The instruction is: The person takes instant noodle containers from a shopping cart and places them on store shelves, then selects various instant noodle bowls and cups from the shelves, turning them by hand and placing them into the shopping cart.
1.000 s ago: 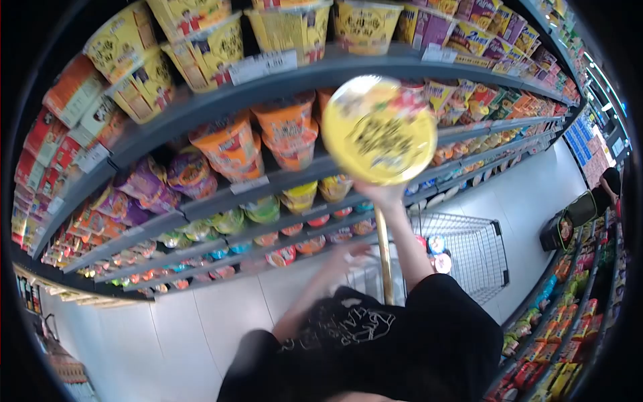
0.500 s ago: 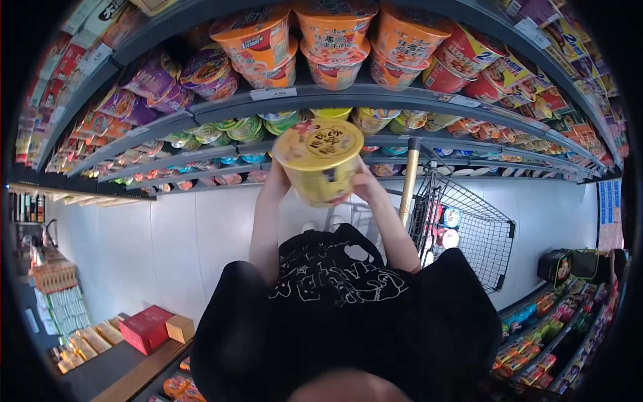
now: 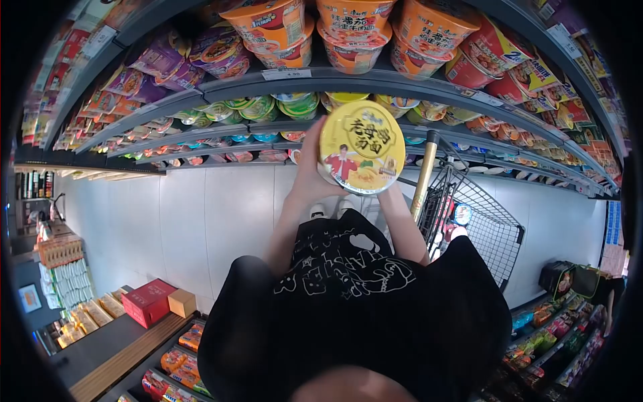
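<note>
In front of my chest I hold a yellow tub of instant noodles (image 3: 362,147), its round printed lid tilted toward me. My left hand (image 3: 312,169) grips the tub's left side, with the thumb side showing along the wall. Most of my right hand (image 3: 388,194) is hidden behind and under the tub; only its wrist end shows below the lid. Beyond the tub, a shelf holds green noodle tubs (image 3: 297,106) and other yellow ones. Stacked orange noodle tubs (image 3: 355,43) stand on the shelf above.
A wire shopping cart (image 3: 485,228) with a gold-coloured handle (image 3: 424,175) stands to my right, with several tubs inside. Purple tubs (image 3: 218,53) fill the shelf at left. A red box (image 3: 149,303) sits on a counter behind left. More packaged goods (image 3: 556,338) are behind right.
The tub has moved right and slightly up in view, and its lid has turned to face me. My right hand has gone mostly out of sight behind it.
</note>
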The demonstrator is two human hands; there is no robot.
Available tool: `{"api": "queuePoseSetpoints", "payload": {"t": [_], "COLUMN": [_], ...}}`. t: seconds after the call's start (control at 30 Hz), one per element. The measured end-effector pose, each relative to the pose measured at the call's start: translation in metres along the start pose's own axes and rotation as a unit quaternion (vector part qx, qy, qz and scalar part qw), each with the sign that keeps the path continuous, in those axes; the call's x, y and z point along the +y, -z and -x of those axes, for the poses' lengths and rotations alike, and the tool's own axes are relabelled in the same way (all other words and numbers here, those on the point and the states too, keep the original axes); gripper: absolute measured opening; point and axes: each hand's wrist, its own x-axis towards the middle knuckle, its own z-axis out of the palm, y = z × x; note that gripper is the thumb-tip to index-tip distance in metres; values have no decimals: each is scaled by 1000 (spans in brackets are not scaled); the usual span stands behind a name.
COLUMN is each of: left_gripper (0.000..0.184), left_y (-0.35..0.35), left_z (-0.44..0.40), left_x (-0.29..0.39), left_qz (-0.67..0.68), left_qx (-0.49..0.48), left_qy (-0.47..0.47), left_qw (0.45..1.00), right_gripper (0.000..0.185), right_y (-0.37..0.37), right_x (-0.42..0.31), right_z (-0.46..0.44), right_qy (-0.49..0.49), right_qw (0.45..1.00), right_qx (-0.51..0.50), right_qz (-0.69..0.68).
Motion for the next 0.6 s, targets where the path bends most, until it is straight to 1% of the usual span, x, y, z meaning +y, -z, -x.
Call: {"api": "queuePoseSetpoints", "payload": {"t": [0.03,0.1,0.13,0.17,0.2,0.23,0.27,0.3,0.33,0.37,0.4,0.43,0.5,0.57,0.6], "left_gripper": [114,114,113,111,109,106,103,100,98,98,98,100,102,105,108], "left_y": [-2,-9,-10,-11,-11,-10,-9,-8,-6,-4,-2,-1,-3,-5,-4], "left_z": [1,5,7,10,12,14,16,18,19,20,20,20,19,18,17], "left_x": [-3,-4,-3,-2,-7,-13,-17,-22,-24,-26,-26,-25,-22,-16,-14], "left_qz": [-1,36,77,119,109,101,85,70,56,50,45,21,1,-13,-37], "left_qx": [0,114,124,137,132,126,116,108,100,92,84,72,58,65,62], "left_qy": [2,28,67,106,133,147,149,143,136,119,103,88,72,82,65], "left_qw": [1000,992,987,978,976,976,978,981,984,987,990,993,996,994,995], "right_gripper": [48,48,48,48,48,49,49,49,49,50,50,50,49,49,48], "right_y": [4,1,-7,-23,-27,-31,-11,9,11,14,4,-7,-11,-14,-15], "right_x": [1,7,11,16,16,15,11,6,4,0,-1,-1,-2,-2,-2], "right_z": [1,3,1,-2,-3,-5,-2,1,0,0,1,1,1,1,1], "right_qy": [4,37,63,69,67,66,33,0,-11,-13,14,41,49,56,58], "right_qw": [1000,999,984,949,948,943,988,995,991,996,997,977,972,966,966], "right_qx": [-14,25,145,268,282,290,147,-4,-30,-29,66,161,175,188,191], "right_qz": [-14,2,78,153,134,151,24,-103,-127,-83,24,131,149,166,166]}}
